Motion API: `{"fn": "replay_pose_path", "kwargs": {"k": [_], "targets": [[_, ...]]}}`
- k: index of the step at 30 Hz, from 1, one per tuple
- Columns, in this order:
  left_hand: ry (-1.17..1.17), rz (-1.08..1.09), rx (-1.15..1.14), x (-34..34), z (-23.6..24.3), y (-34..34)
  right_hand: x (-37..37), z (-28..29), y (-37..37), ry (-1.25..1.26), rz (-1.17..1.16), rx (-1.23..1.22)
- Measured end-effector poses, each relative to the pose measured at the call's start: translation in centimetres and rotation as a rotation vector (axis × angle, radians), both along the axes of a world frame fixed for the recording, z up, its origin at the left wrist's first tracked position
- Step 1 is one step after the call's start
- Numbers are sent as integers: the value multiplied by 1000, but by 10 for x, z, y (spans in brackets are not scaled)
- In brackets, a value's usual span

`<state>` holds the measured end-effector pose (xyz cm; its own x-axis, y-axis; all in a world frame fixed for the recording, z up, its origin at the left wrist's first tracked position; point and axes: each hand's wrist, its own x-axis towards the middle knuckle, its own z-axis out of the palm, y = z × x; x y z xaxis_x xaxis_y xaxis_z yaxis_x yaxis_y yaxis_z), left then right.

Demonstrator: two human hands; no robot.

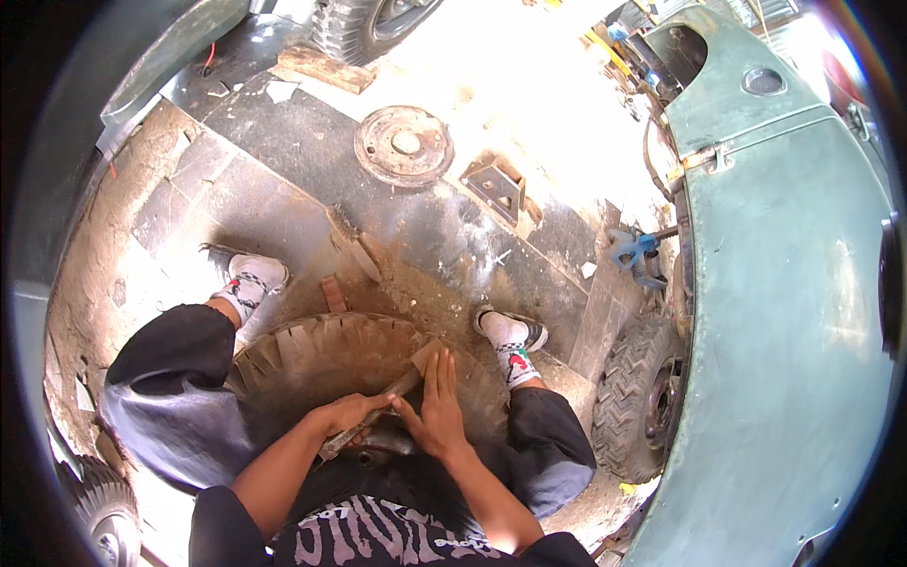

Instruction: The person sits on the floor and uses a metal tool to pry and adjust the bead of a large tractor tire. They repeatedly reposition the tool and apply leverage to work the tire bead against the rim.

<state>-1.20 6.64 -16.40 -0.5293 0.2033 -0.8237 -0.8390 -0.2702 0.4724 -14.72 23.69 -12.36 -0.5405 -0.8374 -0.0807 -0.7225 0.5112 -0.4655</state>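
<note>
A large, dusty tyre (312, 345) with a chunky tread is between my legs, its dark metal hub (387, 437) partly hidden by my hands and shirt. My left hand (348, 414) is closed around a long, flat greyish bar (406, 383) that slants up across the tyre; its exact kind I cannot make out. My right hand (438, 406) is open, fingers straight and side by side, with the thumb reaching toward my left hand. Beside its fingertips shows a small flat brown piece (427, 353), in contact with the fingers or just under them.
A wire brush (353, 244) and a reddish block (333, 294) lie beyond the tyre. Farther off are a rusty round wheel disc (404, 146), a metal bracket (495, 188) and a wooden beam (326, 69). A green vehicle body (775, 283) with a wheel (638, 402) stands at right.
</note>
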Motion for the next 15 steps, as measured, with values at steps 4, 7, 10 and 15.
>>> {"fn": "replay_pose_path", "kwargs": {"k": [4,7,10,15], "targets": [[-49,94,43,4,2,3,-43,-19,-29,-124,-110,-1],[-52,73,60,0,2,-6,-53,-23,-36,-161,-133,-73],[43,65,87,8,-7,-7,-50,-35,-26,-55,-119,-26],[64,-135,-171,44,-2,-16,-54,-39,-32,-54,-106,-26]]}}
